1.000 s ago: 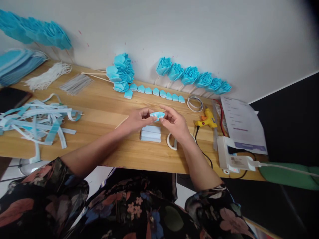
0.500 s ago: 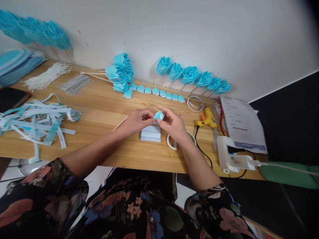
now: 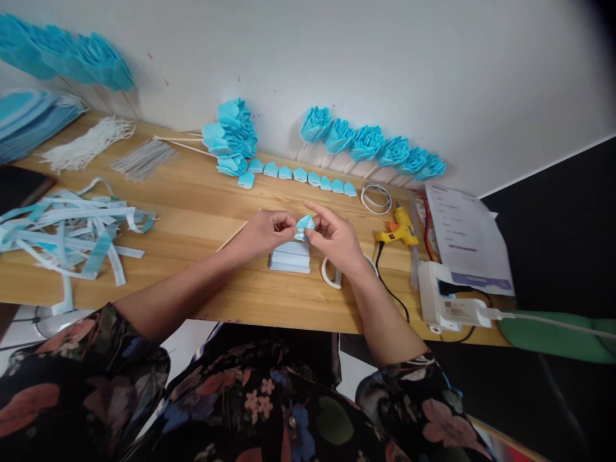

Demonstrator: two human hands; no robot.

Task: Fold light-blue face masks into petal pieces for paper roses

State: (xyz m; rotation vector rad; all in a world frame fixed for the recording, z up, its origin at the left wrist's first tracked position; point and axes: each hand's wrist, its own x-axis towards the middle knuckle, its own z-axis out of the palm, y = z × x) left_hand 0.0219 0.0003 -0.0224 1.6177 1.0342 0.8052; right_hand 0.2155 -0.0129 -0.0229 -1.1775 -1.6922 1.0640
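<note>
Between my two hands is a small folded blue petal, pinched at its lower edge over the table. My left hand grips its left side with thumb and fingertips. My right hand holds its right side, thumb in front and index finger raised behind. Just below lies a stack of pale cut pieces. Under my right wrist sits a white tape roll, partly hidden. A row of similar folded blue petals runs along the table beyond my hands.
Blue fabric roses on sticks lean against the wall. A yellow glue gun with its cord lies right, near a power strip and a printed sheet. Cut strips are heaped left, below white cords and thin grey strips.
Both hands keep the folded petal at nearly the same spot. The right thumb has shifted slightly, and more of the petal's lower edge shows. The view has moved a little.
</note>
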